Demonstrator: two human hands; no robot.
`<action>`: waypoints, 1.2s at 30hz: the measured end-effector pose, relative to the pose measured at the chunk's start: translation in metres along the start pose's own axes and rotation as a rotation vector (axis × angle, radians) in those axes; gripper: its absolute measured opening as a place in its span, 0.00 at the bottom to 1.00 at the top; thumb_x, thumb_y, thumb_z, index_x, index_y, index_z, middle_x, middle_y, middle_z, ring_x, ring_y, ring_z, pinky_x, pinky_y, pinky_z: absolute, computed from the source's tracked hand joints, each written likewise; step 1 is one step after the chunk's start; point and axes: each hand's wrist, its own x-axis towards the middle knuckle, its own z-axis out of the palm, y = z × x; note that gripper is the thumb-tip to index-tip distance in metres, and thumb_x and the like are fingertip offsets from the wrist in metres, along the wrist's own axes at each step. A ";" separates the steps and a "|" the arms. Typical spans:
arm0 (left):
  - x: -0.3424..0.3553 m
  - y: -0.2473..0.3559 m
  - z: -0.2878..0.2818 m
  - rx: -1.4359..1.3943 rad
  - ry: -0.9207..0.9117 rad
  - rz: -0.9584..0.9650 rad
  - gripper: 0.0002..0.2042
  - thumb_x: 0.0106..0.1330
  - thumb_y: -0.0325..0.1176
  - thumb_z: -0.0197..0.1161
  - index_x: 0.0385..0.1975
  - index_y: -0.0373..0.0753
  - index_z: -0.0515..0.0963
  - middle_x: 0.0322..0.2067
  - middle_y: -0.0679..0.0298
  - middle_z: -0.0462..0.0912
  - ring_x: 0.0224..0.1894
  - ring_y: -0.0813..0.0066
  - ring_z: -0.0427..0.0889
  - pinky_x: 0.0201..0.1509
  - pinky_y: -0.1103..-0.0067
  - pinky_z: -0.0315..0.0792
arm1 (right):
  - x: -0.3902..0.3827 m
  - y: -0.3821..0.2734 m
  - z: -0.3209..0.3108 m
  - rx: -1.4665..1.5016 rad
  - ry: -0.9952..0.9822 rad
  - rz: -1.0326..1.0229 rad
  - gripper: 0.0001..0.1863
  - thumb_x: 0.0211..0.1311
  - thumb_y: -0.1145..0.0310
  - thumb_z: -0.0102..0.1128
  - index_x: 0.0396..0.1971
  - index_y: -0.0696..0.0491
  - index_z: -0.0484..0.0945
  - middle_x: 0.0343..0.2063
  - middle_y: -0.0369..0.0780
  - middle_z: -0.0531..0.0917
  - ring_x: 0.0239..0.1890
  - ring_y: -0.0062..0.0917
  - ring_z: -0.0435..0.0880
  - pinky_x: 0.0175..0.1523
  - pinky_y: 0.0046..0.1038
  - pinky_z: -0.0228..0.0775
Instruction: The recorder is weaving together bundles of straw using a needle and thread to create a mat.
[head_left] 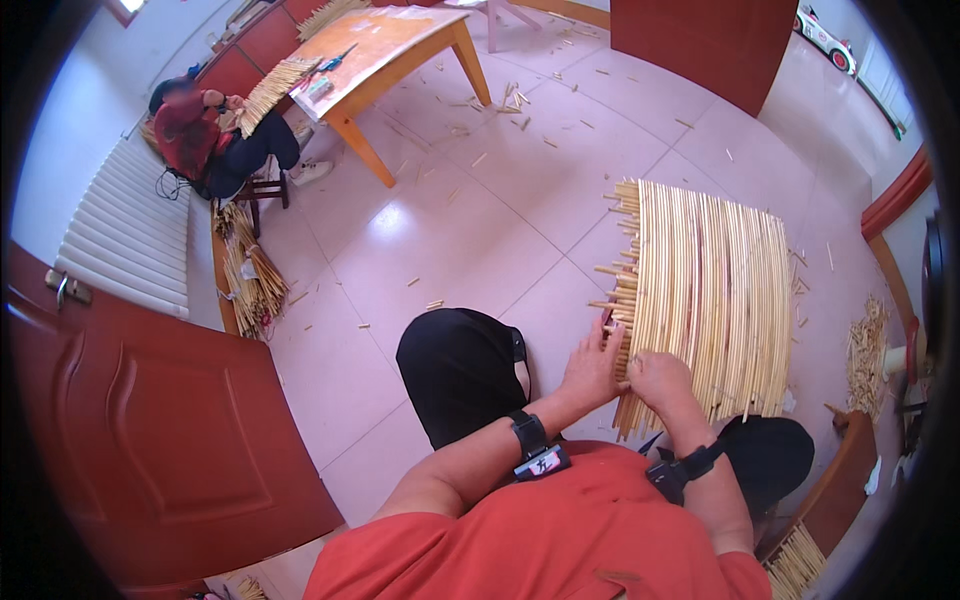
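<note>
A mat of straw-coloured reed sticks (710,290), laid side by side and joined, lies across my lap at the right. Its left edge is uneven, with stick ends (622,285) jutting out by different lengths. My left hand (592,368) grips that left edge, fingers pointing away from me along the sticks. A small dark-red thing shows by its fingertips, too small to name. Close beside it, my right hand (660,380) is closed in a fist against the mat's near left part; what its fingers hold is hidden.
Cut stick pieces (515,100) litter the tiled floor (480,230). At the back left, a seated person (190,130) holds another stick mat (270,90) against a wooden table (390,40). Stick bundles (250,275) lean near the radiator (125,220). A red door (160,430) stands at my left.
</note>
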 end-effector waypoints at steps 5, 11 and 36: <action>-0.004 0.001 -0.001 -0.022 0.050 -0.002 0.46 0.41 0.43 0.74 0.63 0.43 0.57 0.62 0.36 0.52 0.55 0.42 0.67 0.55 0.60 0.68 | 0.006 -0.006 0.005 -0.162 -0.161 -0.030 0.14 0.50 0.60 0.52 0.26 0.53 0.82 0.24 0.46 0.82 0.30 0.41 0.82 0.38 0.42 0.74; -0.003 -0.001 -0.001 0.000 0.059 -0.005 0.46 0.40 0.43 0.74 0.62 0.44 0.57 0.62 0.38 0.52 0.53 0.43 0.69 0.53 0.61 0.70 | 0.000 -0.019 0.000 -0.206 0.017 -0.108 0.09 0.47 0.65 0.58 0.24 0.54 0.82 0.23 0.47 0.82 0.29 0.41 0.83 0.35 0.38 0.75; 0.005 -0.012 0.027 0.141 0.195 -0.034 0.27 0.51 0.34 0.61 0.55 0.48 0.67 0.63 0.42 0.53 0.48 0.48 0.71 0.45 0.59 0.71 | 0.018 -0.024 0.006 -0.527 -0.161 -0.375 0.08 0.47 0.70 0.53 0.21 0.54 0.81 0.21 0.47 0.82 0.26 0.39 0.83 0.29 0.40 0.74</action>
